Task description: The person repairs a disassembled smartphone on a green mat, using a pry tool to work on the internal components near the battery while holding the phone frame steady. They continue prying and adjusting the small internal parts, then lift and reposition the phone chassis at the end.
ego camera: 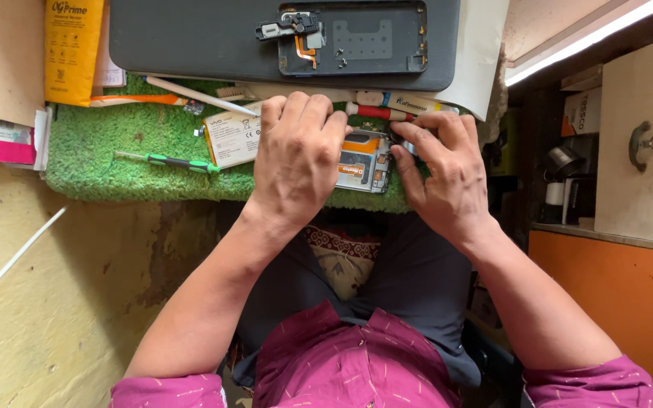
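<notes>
An opened phone body [366, 160] with exposed orange and silver internals lies on a green turf mat [107, 162]. My left hand [296, 155] presses down over its left half, fingers curled, holding it. At the phone's upper right corner my right hand [441, 170] pinches a small metallic tool or part; I cannot tell which. A flat phone battery [230, 137] rests just left of my left hand.
A dark tray [190, 38] holds a removed phone back frame [357, 38] with small parts. A green-handled screwdriver [171, 162], white stick [198, 96], orange tool [134, 99] and red-handled tool [376, 112] lie on the mat. An orange cabinet [614, 279] stands right.
</notes>
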